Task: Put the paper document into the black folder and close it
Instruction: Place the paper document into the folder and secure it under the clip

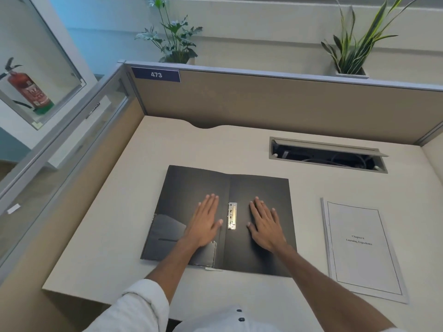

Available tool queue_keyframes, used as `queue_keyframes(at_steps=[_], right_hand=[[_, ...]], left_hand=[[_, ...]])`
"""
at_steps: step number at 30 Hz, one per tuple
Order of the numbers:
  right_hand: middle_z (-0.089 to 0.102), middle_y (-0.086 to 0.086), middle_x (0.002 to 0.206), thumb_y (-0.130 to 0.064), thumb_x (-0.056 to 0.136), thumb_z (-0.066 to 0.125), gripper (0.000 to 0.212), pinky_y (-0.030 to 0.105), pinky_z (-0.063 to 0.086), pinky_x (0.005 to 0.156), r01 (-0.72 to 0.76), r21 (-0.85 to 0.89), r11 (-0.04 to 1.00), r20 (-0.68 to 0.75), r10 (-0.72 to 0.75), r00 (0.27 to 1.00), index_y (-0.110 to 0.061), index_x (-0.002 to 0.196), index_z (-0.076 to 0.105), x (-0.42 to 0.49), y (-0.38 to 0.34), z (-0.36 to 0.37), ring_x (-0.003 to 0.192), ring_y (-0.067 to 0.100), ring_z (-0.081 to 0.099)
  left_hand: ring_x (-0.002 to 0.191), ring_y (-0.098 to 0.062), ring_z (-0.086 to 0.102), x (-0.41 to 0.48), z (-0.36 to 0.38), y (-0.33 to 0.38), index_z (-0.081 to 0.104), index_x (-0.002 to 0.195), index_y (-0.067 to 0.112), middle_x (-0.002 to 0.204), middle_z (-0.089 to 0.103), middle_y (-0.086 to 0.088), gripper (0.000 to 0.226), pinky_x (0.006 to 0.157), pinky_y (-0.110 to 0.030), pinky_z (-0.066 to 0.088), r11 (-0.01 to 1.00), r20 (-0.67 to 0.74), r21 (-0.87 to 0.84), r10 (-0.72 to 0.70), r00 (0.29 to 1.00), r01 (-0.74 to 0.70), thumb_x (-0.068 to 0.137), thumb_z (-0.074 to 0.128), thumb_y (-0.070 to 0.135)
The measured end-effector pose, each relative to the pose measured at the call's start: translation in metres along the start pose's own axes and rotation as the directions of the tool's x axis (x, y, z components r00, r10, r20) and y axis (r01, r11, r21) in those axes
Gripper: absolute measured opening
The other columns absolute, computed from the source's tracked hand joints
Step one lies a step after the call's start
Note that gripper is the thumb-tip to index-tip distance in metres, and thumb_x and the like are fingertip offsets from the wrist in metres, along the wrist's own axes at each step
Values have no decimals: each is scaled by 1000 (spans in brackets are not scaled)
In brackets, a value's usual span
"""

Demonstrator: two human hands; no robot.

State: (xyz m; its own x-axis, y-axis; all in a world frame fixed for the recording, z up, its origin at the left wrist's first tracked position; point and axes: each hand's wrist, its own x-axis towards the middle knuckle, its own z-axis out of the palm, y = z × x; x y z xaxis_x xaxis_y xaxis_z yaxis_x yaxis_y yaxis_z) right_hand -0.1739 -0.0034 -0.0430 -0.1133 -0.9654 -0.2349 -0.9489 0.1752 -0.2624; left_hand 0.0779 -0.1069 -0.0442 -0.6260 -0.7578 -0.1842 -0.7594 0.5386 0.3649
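Observation:
The black folder lies spread open and flat on the desk, with a silver metal clip along its spine and a pocket on the lower left flap. My left hand rests palm down on the left flap, fingers extended. On the right flap my right hand lies flat in the same way. Neither hand holds anything. The paper document, a white stack with a printed title page, lies on the desk to the right of the folder, apart from it.
The beige desk is enclosed by tan cubicle partitions at the back and left. An open cable hatch is set into the desk at the back right. Two potted plants stand behind the partition.

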Motion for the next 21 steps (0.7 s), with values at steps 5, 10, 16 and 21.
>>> queue_keyframes(at_steps=[5,10,16,21], right_hand=[[-19,-6,178,-56,111,19,72,52,-5,132,-28,40,999,46,26,999,-29,170,-11,-9,14,18,164,15,-15],[-21,-6,177,-55,111,16,71,54,-7,131,-26,32,999,39,25,999,-28,170,-13,-13,11,22,164,16,-17],[-23,-3,177,-53,110,13,71,56,-7,131,-45,35,998,43,44,998,-25,169,-15,-17,6,26,164,17,-19],[-26,-3,176,-53,110,13,71,56,-9,130,-41,37,998,76,38,996,-25,169,-16,-15,6,23,164,19,-20]], left_hand=[[165,-18,-23,8,14,17,-16,172,18,178,-26,1,90,137,-45,-7,1000,120,-8,-17,993,18,112,41,54],[164,-21,-29,9,27,16,-20,170,14,175,-33,-2,92,136,-47,-12,998,164,-8,-53,985,55,112,37,59],[163,-23,-30,9,30,22,-26,168,15,174,-37,-3,98,135,-49,-14,994,184,6,-106,977,107,110,35,64],[164,-22,-28,8,29,20,-25,168,17,175,-35,-2,103,130,-44,-15,993,190,27,-117,975,114,106,32,74]])
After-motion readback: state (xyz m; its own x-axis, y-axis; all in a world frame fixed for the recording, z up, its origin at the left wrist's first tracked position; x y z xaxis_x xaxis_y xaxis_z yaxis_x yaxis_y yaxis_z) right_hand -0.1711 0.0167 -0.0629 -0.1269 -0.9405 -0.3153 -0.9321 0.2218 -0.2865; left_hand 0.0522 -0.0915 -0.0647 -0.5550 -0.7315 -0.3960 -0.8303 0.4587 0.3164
